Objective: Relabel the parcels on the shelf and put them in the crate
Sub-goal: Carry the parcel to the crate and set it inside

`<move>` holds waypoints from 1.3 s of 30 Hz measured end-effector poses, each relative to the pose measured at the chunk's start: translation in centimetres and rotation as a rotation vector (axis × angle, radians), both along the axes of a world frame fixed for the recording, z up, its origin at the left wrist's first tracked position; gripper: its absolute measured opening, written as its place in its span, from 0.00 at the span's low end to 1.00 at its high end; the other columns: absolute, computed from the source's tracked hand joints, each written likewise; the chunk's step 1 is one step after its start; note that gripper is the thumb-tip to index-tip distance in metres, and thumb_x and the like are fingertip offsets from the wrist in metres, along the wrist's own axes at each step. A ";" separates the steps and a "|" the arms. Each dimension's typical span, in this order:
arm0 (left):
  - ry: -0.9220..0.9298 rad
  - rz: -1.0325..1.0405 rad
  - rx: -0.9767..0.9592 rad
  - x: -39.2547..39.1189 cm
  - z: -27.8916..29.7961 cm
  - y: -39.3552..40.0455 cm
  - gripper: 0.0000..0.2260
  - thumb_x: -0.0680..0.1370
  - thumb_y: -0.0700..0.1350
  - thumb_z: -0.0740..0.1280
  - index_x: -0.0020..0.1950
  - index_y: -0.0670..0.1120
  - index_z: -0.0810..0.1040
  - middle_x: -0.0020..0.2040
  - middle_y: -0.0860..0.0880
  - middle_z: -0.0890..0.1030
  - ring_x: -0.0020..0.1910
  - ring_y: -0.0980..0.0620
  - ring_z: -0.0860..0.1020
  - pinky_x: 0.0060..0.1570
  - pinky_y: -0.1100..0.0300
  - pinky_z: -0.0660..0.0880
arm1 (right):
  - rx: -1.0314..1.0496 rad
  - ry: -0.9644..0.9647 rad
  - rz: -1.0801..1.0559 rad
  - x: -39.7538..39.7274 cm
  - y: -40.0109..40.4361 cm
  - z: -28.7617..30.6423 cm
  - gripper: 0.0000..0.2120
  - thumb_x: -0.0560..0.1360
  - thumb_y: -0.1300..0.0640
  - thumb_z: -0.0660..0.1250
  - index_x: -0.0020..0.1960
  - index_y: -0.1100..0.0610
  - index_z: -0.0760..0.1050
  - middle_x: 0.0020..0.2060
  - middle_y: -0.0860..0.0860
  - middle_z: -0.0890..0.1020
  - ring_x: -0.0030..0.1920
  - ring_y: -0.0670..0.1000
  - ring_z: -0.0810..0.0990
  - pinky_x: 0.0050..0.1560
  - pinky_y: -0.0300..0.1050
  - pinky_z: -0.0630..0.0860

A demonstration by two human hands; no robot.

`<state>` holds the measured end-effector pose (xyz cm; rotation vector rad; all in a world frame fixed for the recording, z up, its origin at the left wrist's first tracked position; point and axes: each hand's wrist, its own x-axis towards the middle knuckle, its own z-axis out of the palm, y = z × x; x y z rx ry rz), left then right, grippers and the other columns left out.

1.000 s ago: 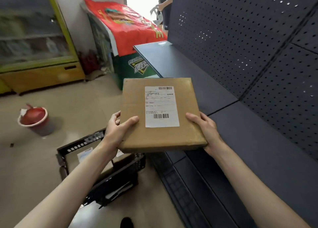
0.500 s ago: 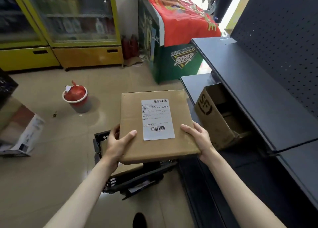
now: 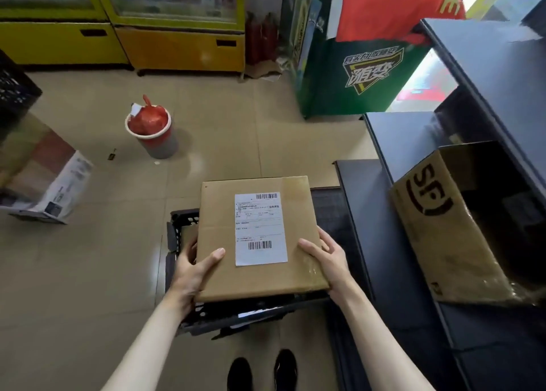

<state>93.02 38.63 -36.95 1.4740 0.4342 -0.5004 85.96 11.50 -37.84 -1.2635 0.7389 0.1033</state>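
Observation:
I hold a flat brown parcel with a white barcode label on top, level above the black crate on the floor. My left hand grips its left near edge, thumb on top and fingers underneath. My right hand grips the right near edge the same way. The parcel hides most of the crate; only its left wall and near rim show. The dark shelf runs along the right.
An open brown SF carton lies tilted on the lower shelf at right. A red-lined bin stands on the floor ahead, a white box at left, a green cooler and yellow fridges behind. My shoes are beside the crate.
The parcel has come off the shelf, moved left and down, and now hangs over the crate. My view has tilted down toward the floor. Both hands keep the same hold.

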 end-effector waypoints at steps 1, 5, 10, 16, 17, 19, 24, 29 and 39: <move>0.015 0.005 0.017 0.3 -1.3 0.6 0.39 0.53 0.57 0.79 0.63 0.55 0.74 0.55 0.48 0.83 0.47 0.49 0.85 0.39 0.58 0.81 | 0.007 0.005 0.013 0.5 0.5 -1.3 0.43 0.60 0.46 0.84 0.73 0.49 0.74 0.58 0.51 0.86 0.56 0.55 0.86 0.59 0.58 0.82; 0.074 0.021 0.074 1.1 -6.3 3.3 0.46 0.54 0.58 0.80 0.69 0.50 0.72 0.59 0.45 0.83 0.52 0.45 0.84 0.44 0.51 0.81 | 0.060 0.028 0.056 2.0 2.7 -6.3 0.42 0.63 0.49 0.84 0.74 0.48 0.73 0.60 0.51 0.86 0.58 0.54 0.86 0.60 0.58 0.82; 0.071 -0.013 0.126 1.7 -10.7 5.2 0.48 0.54 0.59 0.79 0.72 0.50 0.69 0.59 0.50 0.82 0.52 0.53 0.83 0.44 0.59 0.80 | 0.113 0.046 0.118 3.0 4.2 -11.3 0.35 0.70 0.56 0.79 0.75 0.49 0.72 0.59 0.51 0.86 0.59 0.55 0.85 0.63 0.60 0.80; 0.063 -0.122 0.207 2.3 -14.8 6.9 0.49 0.56 0.63 0.77 0.74 0.51 0.66 0.63 0.54 0.79 0.57 0.57 0.80 0.49 0.60 0.77 | 0.107 0.059 0.188 3.8 4.8 -16.0 0.36 0.71 0.54 0.79 0.76 0.49 0.71 0.60 0.51 0.85 0.61 0.55 0.84 0.64 0.60 0.79; 0.070 -0.134 0.222 2.3 -15.3 7.3 0.49 0.56 0.63 0.77 0.74 0.51 0.66 0.63 0.54 0.79 0.58 0.56 0.80 0.51 0.58 0.78 | 0.107 0.065 0.199 3.9 5.0 -16.7 0.36 0.71 0.53 0.79 0.76 0.49 0.70 0.61 0.51 0.85 0.61 0.55 0.84 0.64 0.60 0.79; 0.091 -0.142 0.244 2.4 -16.3 8.0 0.47 0.57 0.63 0.77 0.74 0.51 0.67 0.63 0.52 0.80 0.58 0.53 0.81 0.58 0.51 0.78 | 0.110 0.073 0.224 3.9 5.5 -18.0 0.37 0.70 0.52 0.79 0.76 0.48 0.70 0.61 0.50 0.85 0.62 0.54 0.84 0.65 0.59 0.78; 0.133 -0.134 0.239 2.5 -18.4 9.0 0.38 0.62 0.58 0.76 0.71 0.51 0.71 0.59 0.51 0.83 0.54 0.51 0.83 0.53 0.51 0.80 | 0.155 0.096 0.279 4.4 6.6 -20.9 0.41 0.69 0.49 0.82 0.77 0.47 0.68 0.65 0.51 0.82 0.65 0.55 0.82 0.66 0.61 0.77; 0.160 -0.155 0.254 2.9 -19.5 9.6 0.36 0.62 0.58 0.76 0.69 0.52 0.73 0.58 0.52 0.84 0.55 0.50 0.83 0.56 0.49 0.80 | 0.156 0.126 0.295 4.8 7.0 -22.9 0.42 0.68 0.47 0.83 0.77 0.46 0.69 0.66 0.50 0.82 0.67 0.54 0.80 0.67 0.60 0.77; 0.193 -0.189 0.318 3.9 -21.3 8.9 0.29 0.65 0.53 0.71 0.66 0.53 0.71 0.57 0.53 0.82 0.54 0.52 0.82 0.55 0.53 0.78 | 0.132 0.132 0.283 5.3 7.1 -24.8 0.41 0.67 0.46 0.83 0.76 0.44 0.70 0.68 0.49 0.80 0.69 0.53 0.78 0.68 0.58 0.77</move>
